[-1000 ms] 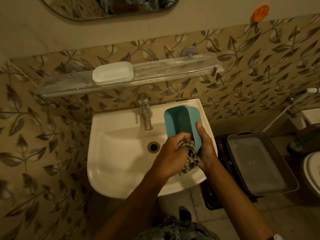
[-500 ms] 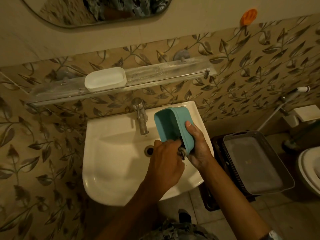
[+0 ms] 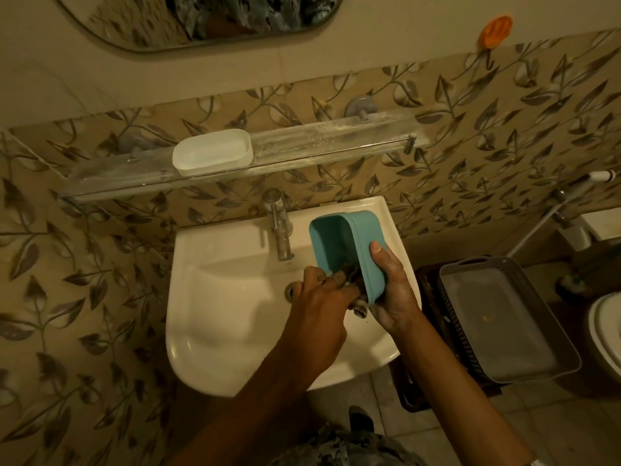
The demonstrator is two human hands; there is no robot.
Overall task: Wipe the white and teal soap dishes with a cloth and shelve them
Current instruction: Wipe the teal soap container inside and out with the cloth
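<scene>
Warm, dim light falls on a wall of leaf-patterned tiles (image 3: 504,136), with plain cream wall (image 3: 386,58) above them carrying a rounded mirror (image 3: 201,18) and an orange hook (image 3: 496,31). A white basin (image 3: 218,314) with a metal tap (image 3: 280,230) stands against the tiles. To its right a grey basket (image 3: 504,317) sits on a dark crate (image 3: 426,290), near a white toilet (image 3: 605,334), over pale floor tiles (image 3: 420,442)
</scene>
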